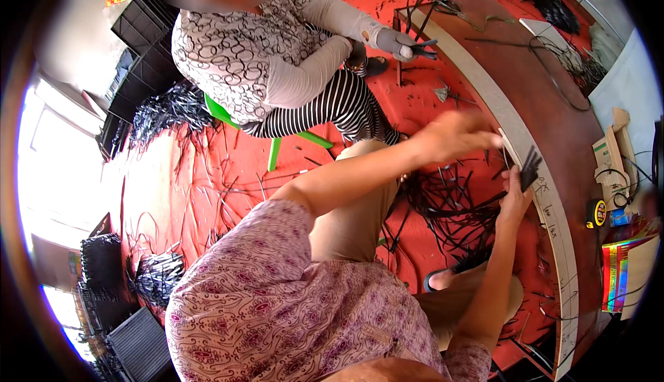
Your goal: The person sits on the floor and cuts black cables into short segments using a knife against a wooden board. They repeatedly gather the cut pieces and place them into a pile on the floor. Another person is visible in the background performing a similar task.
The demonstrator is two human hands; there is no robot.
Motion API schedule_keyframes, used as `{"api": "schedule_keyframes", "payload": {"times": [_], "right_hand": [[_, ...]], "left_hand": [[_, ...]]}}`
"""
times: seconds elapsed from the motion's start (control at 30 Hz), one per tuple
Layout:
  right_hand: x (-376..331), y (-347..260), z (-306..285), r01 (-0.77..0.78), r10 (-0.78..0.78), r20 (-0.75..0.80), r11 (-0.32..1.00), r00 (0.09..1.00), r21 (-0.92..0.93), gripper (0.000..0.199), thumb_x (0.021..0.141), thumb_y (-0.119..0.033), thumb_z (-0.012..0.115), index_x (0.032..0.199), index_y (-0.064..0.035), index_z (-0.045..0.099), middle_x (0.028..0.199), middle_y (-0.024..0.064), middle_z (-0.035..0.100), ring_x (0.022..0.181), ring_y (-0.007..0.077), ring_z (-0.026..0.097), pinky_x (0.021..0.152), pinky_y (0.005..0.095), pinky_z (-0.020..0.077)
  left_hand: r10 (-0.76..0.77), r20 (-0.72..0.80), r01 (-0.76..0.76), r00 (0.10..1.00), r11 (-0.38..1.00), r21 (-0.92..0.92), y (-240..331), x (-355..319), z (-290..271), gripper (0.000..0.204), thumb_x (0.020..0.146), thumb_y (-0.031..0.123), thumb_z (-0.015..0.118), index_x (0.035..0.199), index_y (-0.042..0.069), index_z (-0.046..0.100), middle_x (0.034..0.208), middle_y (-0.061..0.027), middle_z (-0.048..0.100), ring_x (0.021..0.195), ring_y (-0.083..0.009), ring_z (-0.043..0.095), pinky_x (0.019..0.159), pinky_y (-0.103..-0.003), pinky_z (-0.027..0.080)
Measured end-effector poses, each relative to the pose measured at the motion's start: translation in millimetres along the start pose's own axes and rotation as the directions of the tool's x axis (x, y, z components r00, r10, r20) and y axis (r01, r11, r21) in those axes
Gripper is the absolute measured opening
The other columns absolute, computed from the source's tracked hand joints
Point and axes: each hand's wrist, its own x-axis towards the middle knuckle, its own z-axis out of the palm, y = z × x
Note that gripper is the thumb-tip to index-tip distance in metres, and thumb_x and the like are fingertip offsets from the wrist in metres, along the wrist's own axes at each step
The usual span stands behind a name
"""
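Right hand (515,199) pinching the bundle of black strips (530,166) should hold it square against the table (553,126) edge while the left hand (453,135), fingers curled at its ten o'clock, evens the ends.
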Motion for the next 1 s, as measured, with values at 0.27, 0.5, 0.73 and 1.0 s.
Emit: {"api": "schedule_keyframes", "payload": {"times": [0.27,0.5,0.73,1.0], "right_hand": [[-8,-6,8,0.117,-0.122,0.019,0.979,0.992,0.168,0.033,0.093,-0.031,0.058,0.075,-0.0048,0.051,0.068,0.0003,0.049,0.065,0.0111,0.046,0.064,0.0276,0.0365],[-6,6,-7,0.228,-0.236,0.042,0.962,0.971,0.15,0.034,0.094,-0.03,0.057,0.089,0.0032,0.061,0.075,0.0041,0.057,0.064,0.0115,0.05,0.062,0.0253,0.0404],[-21,3,-17,-0.287,0.051,0.389,0.763,0.92,0.58,0.043,0.095,-0.04,0.052,0.066,-0.0149,0.032,0.055,-0.0005,0.039,0.042,0.0106,0.037,0.041,0.0253,0.0328],[-14,-29,-39,-0.25,0.309,0.051,0.649,0.95,0.719,0.041,0.098,-0.04,0.047,0.066,-0.0161,0.034,0.053,-0.0052,0.028,0.042,0.0072,0.025,0.039,0.0228,0.0252]], "left_hand": [[0.645,-0.322,0.115,0.693,0.342,0.933,-83,31,-145,0.104,0.059,0.051,0.081,0.139,0.004,0.033,0.133,-0.0189,0.037,0.121,-0.0382,0.038,0.102,-0.05,0.028],[0.711,-0.155,-0.105,0.685,0.307,0.946,-114,91,-169,0.026,0.069,0.011,0.06,0.094,0.005,0.064,0.096,-0.0119,0.062,0.101,-0.0299,0.055,0.087,-0.044,0.038],[0.372,-0.219,-0.162,0.902,0.763,0.625,-108,68,-158,0.025,0.091,0.021,0.058,0.099,0.0,0.066,0.086,-0.0222,0.065,0.084,-0.0365,0.063,0.075,-0.039,0.051],[0.217,0.207,-0.299,0.954,0.632,0.715,-30,32,7,0.025,0.084,0.028,0.056,0.091,0.007,0.067,0.074,-0.0188,0.064,0.072,-0.0364,0.064,0.066,-0.047,0.05]]}}
